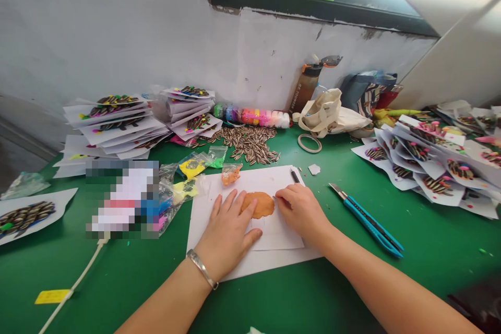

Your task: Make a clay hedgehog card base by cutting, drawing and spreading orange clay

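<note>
A flattened oval of orange modelling clay [261,205] lies on white paper [235,242] in front of me. My left hand [231,229] rests flat and open on the paper, its fingertips over the left part of the clay. At the clay's right edge, my right hand [299,209] has thumb and forefinger pinched together; whatever they hold is too small to make out. A black pen [294,175] lies just beyond my right hand. Above the oval, a crumpled packet of orange clay [230,174] sits on the paper's upper edge.
A blue utility knife [370,224] with its blade out lies to the right. Sunflower seeds [250,143] are heaped behind the paper, near a roll of tape [309,143]. Finished seed pictures [117,125] are stacked left, others [430,162] right. A cable [84,271] crosses the left front.
</note>
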### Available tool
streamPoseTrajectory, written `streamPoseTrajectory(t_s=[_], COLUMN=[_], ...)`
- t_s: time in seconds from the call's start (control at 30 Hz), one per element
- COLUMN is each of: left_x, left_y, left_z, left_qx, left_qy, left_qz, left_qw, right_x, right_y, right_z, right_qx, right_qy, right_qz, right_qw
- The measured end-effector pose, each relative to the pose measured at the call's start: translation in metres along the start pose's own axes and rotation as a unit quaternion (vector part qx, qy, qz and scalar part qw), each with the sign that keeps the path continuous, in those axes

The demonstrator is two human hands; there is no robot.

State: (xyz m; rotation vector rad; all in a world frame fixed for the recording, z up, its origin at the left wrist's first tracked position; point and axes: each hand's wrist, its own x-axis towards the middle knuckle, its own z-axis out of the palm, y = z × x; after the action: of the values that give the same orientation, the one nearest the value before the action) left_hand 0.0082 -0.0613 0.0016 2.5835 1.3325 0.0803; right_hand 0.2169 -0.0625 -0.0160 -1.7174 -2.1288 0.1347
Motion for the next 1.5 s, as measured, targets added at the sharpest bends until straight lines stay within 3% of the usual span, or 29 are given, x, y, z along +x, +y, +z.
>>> streamPoseTrajectory(t_s=[1.1,1.3,1.5], left_x=[0.0,0.0,0.001], left_y=[0.0,0.001,0.002], left_z=[0.0,-0.001,-0.001], left_qx=[-0.002,0.0,0.005], left_qy=[0.002,0.001,-0.005], left_qz=[-0.002,-0.001,-0.003], left_qw=[1.0,1.0,1.0], right_x=[-0.011,-0.01,-0.012], right_y=[-0.004,0.0,-0.004], right_z=[-0.001,-0.008,-0.007], right_qx=[0.015,0.058,0.095], right_qy=[0.023,0.024,-0.003], right_qz=[-0.008,0.016,-0.009], right_qw=[1.0,0.998,0.995])
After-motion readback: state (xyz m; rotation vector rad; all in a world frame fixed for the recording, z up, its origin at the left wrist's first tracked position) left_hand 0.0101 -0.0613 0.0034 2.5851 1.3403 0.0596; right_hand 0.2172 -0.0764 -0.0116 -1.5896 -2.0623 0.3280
